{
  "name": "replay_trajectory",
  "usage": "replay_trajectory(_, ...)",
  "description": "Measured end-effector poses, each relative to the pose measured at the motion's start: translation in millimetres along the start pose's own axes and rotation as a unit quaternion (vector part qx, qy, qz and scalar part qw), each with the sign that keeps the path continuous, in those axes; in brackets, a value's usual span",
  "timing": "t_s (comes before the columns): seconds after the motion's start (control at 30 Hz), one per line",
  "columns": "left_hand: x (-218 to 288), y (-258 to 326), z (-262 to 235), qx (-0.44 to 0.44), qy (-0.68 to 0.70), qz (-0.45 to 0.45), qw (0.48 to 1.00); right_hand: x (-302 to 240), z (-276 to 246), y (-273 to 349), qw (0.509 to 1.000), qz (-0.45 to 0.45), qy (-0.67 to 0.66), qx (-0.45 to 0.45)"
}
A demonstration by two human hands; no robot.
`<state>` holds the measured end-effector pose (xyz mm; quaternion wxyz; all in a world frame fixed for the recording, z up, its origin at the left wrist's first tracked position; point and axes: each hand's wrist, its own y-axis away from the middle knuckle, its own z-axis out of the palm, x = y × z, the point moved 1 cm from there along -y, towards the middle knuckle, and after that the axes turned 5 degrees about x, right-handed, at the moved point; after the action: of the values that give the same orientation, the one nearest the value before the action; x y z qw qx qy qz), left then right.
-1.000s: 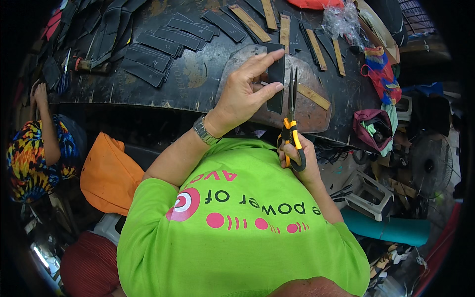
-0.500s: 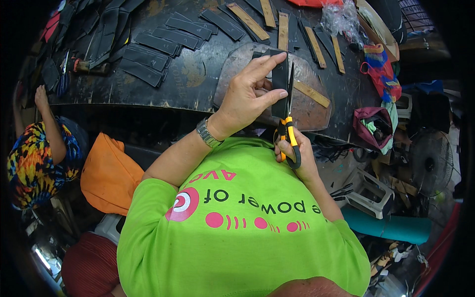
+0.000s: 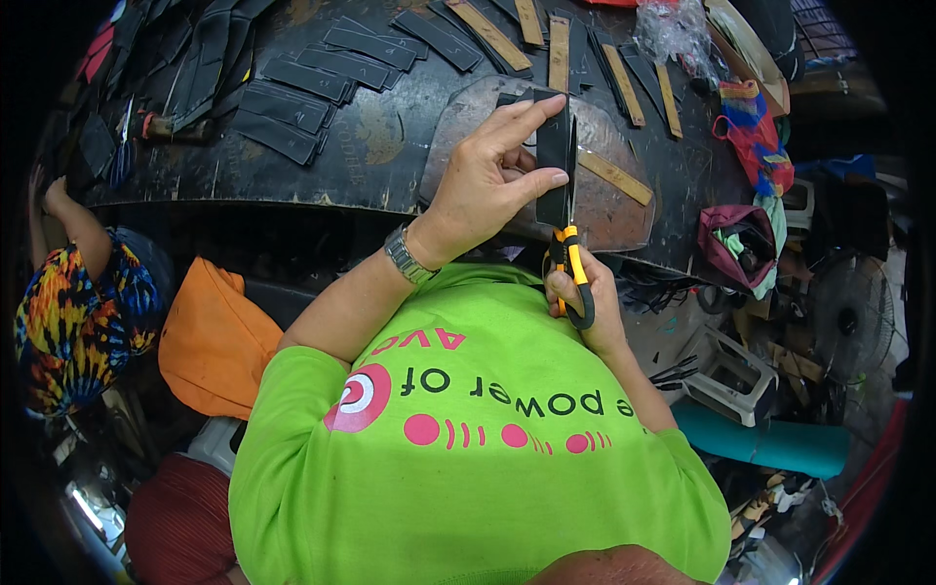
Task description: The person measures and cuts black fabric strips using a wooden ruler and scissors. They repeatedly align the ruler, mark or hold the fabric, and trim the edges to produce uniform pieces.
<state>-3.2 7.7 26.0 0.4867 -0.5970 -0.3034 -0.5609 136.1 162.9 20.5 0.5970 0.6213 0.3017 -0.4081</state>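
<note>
My left hand (image 3: 492, 180) grips a black rectangular strip (image 3: 553, 146), thumb and fingers on its edges, above a worn, brownish cutting board (image 3: 624, 224). My right hand (image 3: 592, 292) is closed round the yellow-and-black handles of a pair of scissors (image 3: 571, 249). Their dark blades point away from me along the strip's right edge; whether they are parted is hard to see. A flat wooden strip (image 3: 614, 175) lies on the board just right of the blades. Part of another black piece shows behind my left fingers.
Stacks of black strips (image 3: 292, 107) and several wooden strips (image 3: 558, 54) lie across the dark table (image 3: 322, 180). A maroon bag (image 3: 731, 239) hangs at its right edge, beside colourful cloth (image 3: 751, 136) and crumpled clear plastic (image 3: 673, 39). A person in a tie-dye shirt (image 3: 78, 322) is at far left.
Both hands keep nearly the same pose; the scissor blades now look closer together against the strip's edge. At far left, the other person's arm has shifted down and left.
</note>
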Motion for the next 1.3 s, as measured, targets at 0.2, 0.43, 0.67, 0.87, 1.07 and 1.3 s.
replay_trajectory(0.2,-0.3,1.0,0.9,-0.005,0.002,-0.004,1.0,2.5,0.4,1.5,1.0,-0.01,-0.002,0.0)
replay_trajectory(0.43,0.2,1.2,1.2,-0.007,-0.002,0.0,1.0,4.7,0.5,3.0,1.0,-0.02,-0.01,-0.004)
replay_trajectory(0.67,2.6,2.1,1.8,-0.009,0.009,-0.015,1.0,4.9,0.6,3.3,1.0,-0.007,-0.015,0.001)
replay_trajectory(0.87,0.5,0.9,3.3,-0.016,0.017,-0.009,1.0,2.0,-1.1,0.7,0.999,-0.001,-0.036,-0.008)
replay_trajectory(1.07,-0.1,2.5,5.5,-0.035,0.01,-0.012,0.999,-0.1,-3.0,1.4,0.999,-0.004,-0.038,-0.005)
replay_trajectory(1.3,-1.8,2.9,6.0,-0.039,0.009,-0.016,0.999,-0.4,-0.6,1.9,0.999,-0.001,-0.034,0.009)
